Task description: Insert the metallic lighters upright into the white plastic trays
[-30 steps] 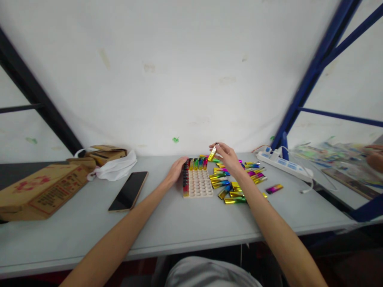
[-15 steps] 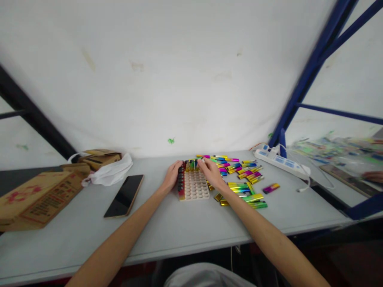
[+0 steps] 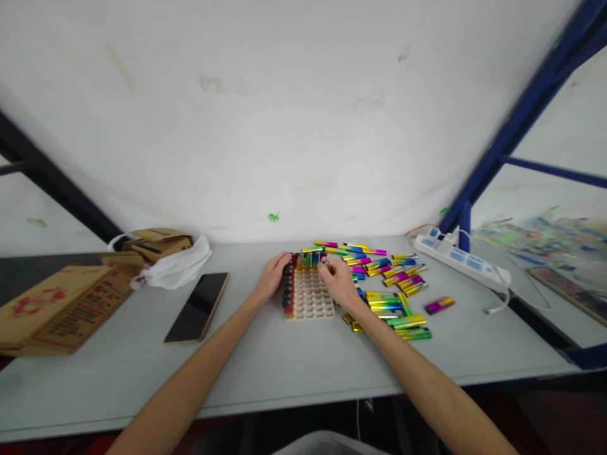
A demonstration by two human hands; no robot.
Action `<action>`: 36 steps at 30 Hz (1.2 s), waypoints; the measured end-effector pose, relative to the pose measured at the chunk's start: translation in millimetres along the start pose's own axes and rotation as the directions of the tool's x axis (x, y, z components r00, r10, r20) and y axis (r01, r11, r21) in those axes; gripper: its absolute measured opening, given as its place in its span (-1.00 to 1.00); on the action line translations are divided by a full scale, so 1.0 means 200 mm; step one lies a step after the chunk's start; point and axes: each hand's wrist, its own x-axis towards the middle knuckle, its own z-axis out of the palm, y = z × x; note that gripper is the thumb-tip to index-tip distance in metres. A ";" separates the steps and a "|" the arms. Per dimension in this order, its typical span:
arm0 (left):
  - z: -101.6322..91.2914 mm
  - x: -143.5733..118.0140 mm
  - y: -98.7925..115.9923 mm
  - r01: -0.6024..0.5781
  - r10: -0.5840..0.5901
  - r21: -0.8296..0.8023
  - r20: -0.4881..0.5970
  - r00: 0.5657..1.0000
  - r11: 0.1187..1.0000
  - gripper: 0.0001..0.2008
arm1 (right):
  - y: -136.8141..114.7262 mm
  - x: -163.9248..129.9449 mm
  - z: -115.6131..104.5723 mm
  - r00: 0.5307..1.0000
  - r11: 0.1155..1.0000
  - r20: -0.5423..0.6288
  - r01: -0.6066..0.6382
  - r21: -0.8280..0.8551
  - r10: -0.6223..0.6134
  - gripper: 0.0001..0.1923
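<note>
A white tray (image 3: 313,300) with rows of round holes lies on the table. Lighters with black tops (image 3: 287,294) stand upright along its left side, and more shiny ones (image 3: 306,259) fill the far row. My left hand (image 3: 274,277) is wrapped around the tray's far left corner, against the standing lighters. At the far right corner, my right hand (image 3: 337,282) has its fingers pinched on a lighter, mostly hidden by the fingers. Right of the tray, many loose metallic lighters (image 3: 401,275) in yellow, pink, blue and green lie scattered, some under my right forearm.
A phone (image 3: 198,306) lies left of the tray. Beyond it are a white plastic bag (image 3: 177,268) and cardboard boxes (image 3: 66,303). A white power strip (image 3: 462,260) with cables sits at right by a blue metal frame (image 3: 493,142). A wall (image 3: 303,126) stands behind the table.
My right hand has drawn slightly nearer along the tray's right side, fingers more curled. My left hand stays on the tray. The view has shifted a little.
</note>
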 end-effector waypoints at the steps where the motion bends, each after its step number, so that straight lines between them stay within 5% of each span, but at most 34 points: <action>1: 0.00 0.00 0.00 0.000 0.000 0.006 0.006 1.000 1.000 -0.66 | 0.00 0.00 0.00 1.000 1.000 0.009 -0.010 0.005 0.010 -0.67; 14: -0.01 -0.01 0.01 -0.017 0.015 0.078 0.030 0.999 0.997 -0.63 | 0.00 -0.01 0.02 1.000 0.999 0.007 0.010 -0.053 -0.010 -0.51; 36: 0.00 -0.03 0.02 -0.065 0.057 0.138 0.059 0.997 0.988 -0.60 | 0.02 -0.03 0.06 0.991 0.982 0.134 0.037 -0.186 -0.012 -0.71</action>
